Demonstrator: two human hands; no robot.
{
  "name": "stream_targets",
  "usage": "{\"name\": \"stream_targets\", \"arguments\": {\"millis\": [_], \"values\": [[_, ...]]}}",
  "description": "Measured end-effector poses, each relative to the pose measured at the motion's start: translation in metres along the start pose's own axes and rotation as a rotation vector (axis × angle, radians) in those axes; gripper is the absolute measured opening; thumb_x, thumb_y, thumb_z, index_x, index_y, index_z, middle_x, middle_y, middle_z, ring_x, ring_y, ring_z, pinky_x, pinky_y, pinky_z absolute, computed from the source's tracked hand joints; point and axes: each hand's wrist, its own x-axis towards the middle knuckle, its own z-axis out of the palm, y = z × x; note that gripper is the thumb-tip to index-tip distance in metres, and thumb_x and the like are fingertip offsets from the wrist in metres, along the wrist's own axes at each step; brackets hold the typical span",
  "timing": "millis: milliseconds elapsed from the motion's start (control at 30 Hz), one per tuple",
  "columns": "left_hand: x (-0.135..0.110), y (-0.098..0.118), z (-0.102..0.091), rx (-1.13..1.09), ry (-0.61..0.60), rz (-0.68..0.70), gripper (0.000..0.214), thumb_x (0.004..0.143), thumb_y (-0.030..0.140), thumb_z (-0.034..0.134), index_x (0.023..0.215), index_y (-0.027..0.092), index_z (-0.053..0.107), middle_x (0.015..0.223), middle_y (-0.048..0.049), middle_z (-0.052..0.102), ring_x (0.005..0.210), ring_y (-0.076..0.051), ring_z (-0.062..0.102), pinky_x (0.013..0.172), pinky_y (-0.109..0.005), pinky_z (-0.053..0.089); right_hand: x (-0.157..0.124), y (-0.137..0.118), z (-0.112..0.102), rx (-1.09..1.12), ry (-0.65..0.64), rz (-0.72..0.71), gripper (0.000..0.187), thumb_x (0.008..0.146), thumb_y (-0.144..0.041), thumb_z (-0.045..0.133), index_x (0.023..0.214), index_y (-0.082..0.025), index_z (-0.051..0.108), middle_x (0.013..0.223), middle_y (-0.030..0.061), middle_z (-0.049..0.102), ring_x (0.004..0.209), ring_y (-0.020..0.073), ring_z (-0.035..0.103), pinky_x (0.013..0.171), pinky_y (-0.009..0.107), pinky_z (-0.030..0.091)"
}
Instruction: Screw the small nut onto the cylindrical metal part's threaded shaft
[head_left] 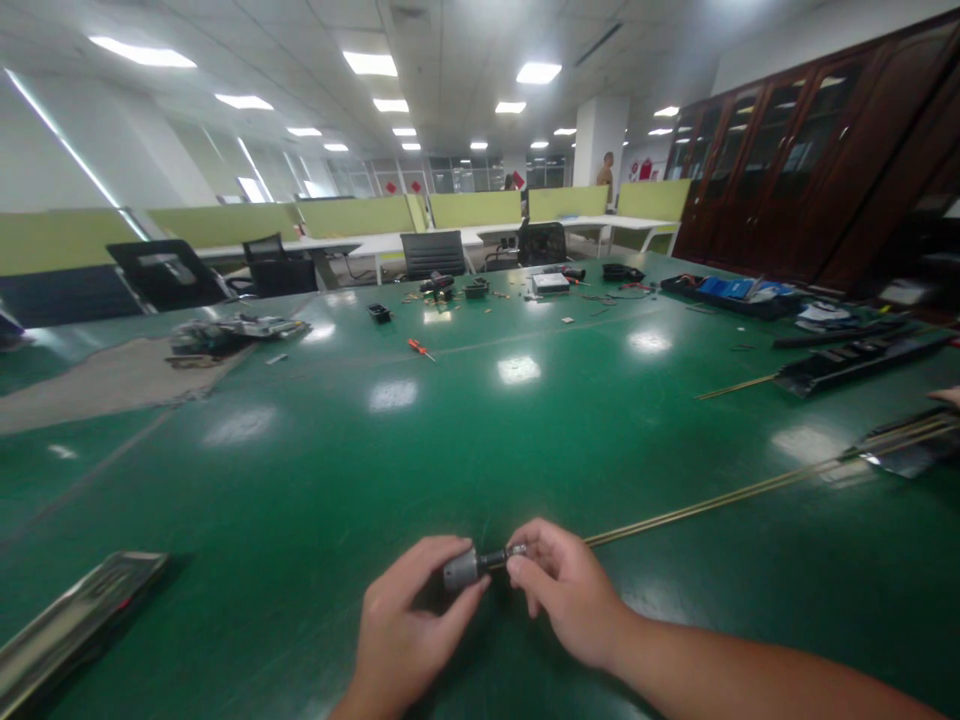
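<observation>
My left hand [405, 625] is closed around a small grey cylindrical part [461, 568] just above the green table [480, 440]. My right hand [562, 590] pinches the dark, thinner end [501, 556] that sticks out of the same part. Both hands meet near the table's front edge. A thin brass-coloured rod [720, 497] lies on the table and runs from beside my right hand away to the right.
A flat metal rail [71, 620] lies at the front left. An orange-handled screwdriver [420, 349], small black parts and a box [550, 282] sit mid-table and further back. Black trays [855, 360] and another person's fingertip [946, 396] are at the right. Office chairs stand behind.
</observation>
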Motion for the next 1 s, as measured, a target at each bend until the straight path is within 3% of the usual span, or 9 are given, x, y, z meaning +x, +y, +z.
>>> {"name": "stream_targets", "arguments": {"millis": [1000], "values": [[-0.001, -0.0014, -0.0028, 0.011, 0.019, -0.025, 0.022, 0.079, 0.032, 0.075, 0.098, 0.022, 0.07, 0.092, -0.0035, 0.073, 0.08, -0.019, 0.071, 0.076, -0.027, 0.06, -0.0014, -0.0051, 0.0015, 0.027, 0.053, -0.018, 0.033, 0.085, -0.047, 0.064, 0.094, -0.016, 0.057, 0.069, -0.0017, 0.058, 0.05, 0.009, 0.049, 0.047, 0.021, 0.036]]}}
